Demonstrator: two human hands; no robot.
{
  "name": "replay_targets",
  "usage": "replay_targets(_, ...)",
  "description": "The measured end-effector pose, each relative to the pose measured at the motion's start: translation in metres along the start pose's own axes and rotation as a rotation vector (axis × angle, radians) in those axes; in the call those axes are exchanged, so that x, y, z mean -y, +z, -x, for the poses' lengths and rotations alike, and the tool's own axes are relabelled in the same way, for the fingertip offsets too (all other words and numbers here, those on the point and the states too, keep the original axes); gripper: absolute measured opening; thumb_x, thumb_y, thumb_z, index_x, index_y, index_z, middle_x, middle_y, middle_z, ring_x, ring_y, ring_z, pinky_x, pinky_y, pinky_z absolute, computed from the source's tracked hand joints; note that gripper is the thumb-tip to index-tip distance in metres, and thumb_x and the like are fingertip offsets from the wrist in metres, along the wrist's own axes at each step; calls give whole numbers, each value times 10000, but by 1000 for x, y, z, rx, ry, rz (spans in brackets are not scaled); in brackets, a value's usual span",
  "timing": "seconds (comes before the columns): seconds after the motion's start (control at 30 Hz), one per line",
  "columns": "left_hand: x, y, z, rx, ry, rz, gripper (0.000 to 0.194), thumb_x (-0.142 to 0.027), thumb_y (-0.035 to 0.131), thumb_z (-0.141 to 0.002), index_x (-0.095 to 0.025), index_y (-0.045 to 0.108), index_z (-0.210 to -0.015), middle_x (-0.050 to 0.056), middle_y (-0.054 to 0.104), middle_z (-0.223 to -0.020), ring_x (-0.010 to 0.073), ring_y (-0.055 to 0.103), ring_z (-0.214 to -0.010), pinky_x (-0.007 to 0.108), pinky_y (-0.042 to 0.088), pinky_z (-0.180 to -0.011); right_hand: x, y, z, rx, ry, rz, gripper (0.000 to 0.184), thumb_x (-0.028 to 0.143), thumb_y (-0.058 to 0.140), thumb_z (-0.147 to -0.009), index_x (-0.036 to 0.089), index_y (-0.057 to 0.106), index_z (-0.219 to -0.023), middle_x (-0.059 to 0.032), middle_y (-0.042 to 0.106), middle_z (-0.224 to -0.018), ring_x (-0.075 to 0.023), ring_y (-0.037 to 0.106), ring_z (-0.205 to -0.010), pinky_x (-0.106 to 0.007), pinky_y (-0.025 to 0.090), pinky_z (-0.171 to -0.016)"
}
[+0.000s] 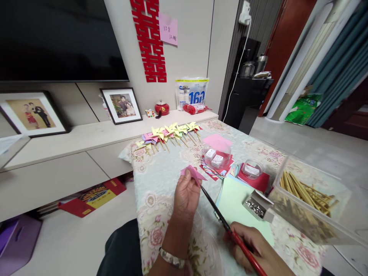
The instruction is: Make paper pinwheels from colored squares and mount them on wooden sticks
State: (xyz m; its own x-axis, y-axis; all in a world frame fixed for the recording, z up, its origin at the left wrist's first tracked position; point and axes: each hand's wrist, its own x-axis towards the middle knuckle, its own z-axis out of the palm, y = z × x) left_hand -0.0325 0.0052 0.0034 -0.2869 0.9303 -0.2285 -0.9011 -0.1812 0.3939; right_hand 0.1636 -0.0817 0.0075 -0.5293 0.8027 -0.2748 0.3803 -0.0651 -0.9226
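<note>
My left hand [187,193] pinches a folded piece of pink paper [193,174] between thumb and fingers, over the flowered tablecloth. My right hand [248,247] is wrapped around the red handles of long-nose pliers [214,207]. Their thin dark tip reaches the paper's lower edge beside my left fingers; whether it grips the paper I cannot tell. Below the pliers lies a stack of pale green paper sheets [237,199]. On it stands an open small box of silvery metal pieces [255,207]. Several finished paper pinwheels [169,132] on sticks lie at the table's far left edge.
A clear plastic bin of wooden sticks [304,191] stands at the right. Beyond the green sheets are a round clear container with small white boxes [214,157], pink sheets [217,141] and a smaller clear dish [252,168]. A white cabinet [71,147] runs along the wall.
</note>
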Motion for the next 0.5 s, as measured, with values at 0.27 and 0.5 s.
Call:
replay_targets(0.27,3,7,6,21,-33,4,105,-65,658,-841,-144,675,-774,32,714,-794,107,665,-713,230,555,-732,-4,-1,-4,-13,-31,-52,237,326,592,-852,206,434,-724,58,376,-648,-105,326,-590,-230,265,-526)
replay_targets(0.5,13,9,10,70,-102,36,68,-89,683,-829,-141,686,-786,48,724,-794,132,689,-748,246,562,-728,-13,1,-7,-22,1,-180,285,439,573,-893,198,486,-769,75,367,-592,-89,299,-527,-218,243,-480)
